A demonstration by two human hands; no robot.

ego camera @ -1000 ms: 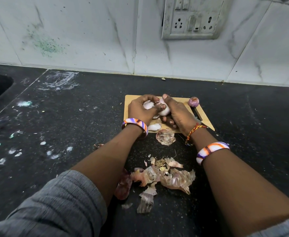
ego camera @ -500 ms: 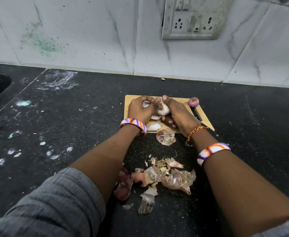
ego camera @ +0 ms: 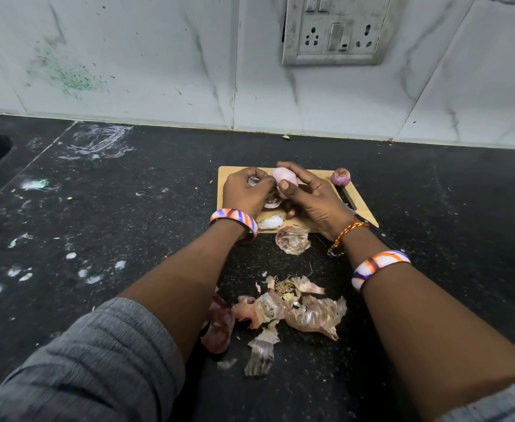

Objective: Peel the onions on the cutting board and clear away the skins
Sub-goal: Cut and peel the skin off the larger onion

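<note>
Over the wooden cutting board (ego camera: 317, 175), left to right: left hand (ego camera: 244, 193) pinching a pale, freshly detached skin piece (ego camera: 253, 181); right hand (ego camera: 314, 199) gripping the onion (ego camera: 285, 179), now turned smooth, pink, mostly bare. Second peeled onion (ego camera: 340, 177) at far corner. Papery, curled skins (ego camera: 292, 309) heaped on speckled black counter (ego camera: 128, 208), uncleared.

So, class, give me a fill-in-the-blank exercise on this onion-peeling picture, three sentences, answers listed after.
1. The right hand holds a pale peeled ____ over the cutting board.
2. The small purple onion sits at the board's far ____ corner.
3. The pile of skins lies on the ____ countertop.

Answers: onion; right; black
</note>
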